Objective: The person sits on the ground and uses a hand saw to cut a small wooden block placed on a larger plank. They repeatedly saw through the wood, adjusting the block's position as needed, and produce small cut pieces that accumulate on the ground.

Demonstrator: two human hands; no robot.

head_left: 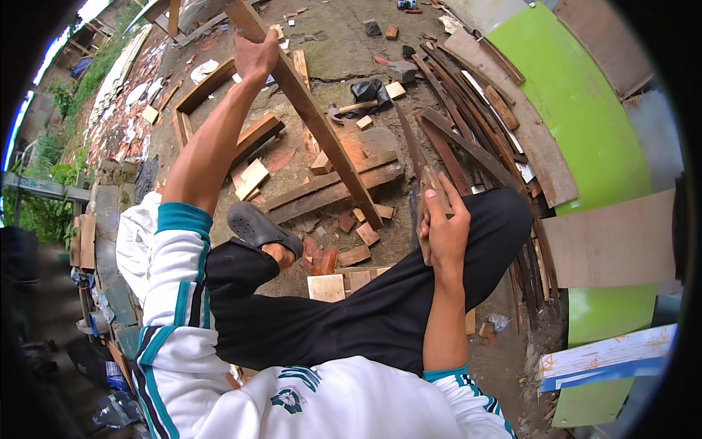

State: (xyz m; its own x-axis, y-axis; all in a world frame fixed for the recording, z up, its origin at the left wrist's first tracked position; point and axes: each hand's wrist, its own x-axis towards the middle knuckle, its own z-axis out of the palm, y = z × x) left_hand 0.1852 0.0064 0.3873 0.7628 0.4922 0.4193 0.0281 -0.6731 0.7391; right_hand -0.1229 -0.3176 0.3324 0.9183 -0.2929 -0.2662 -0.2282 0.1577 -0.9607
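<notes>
My left hand (256,56), stretched far forward, is closed round the upper part of a long brown wooden batten (314,113). The batten slants down to the right, and its near end is by small wood offcuts on the ground. My right hand (444,227) grips the wooden handle of a handsaw (417,150) beside my right knee. The saw's narrow blade points up and away from me, apart from the batten. Under the batten's lower part lie two short thick timber pieces (344,186), side by side.
A hammer (358,107) lies by a black plastic bag (371,94). Wooden frame pieces (208,86) rest at the left. Many dark wood strips (468,124) are piled at the right, beside a large green panel (570,95). Several small blocks (355,255) lie near my sandalled foot (263,227).
</notes>
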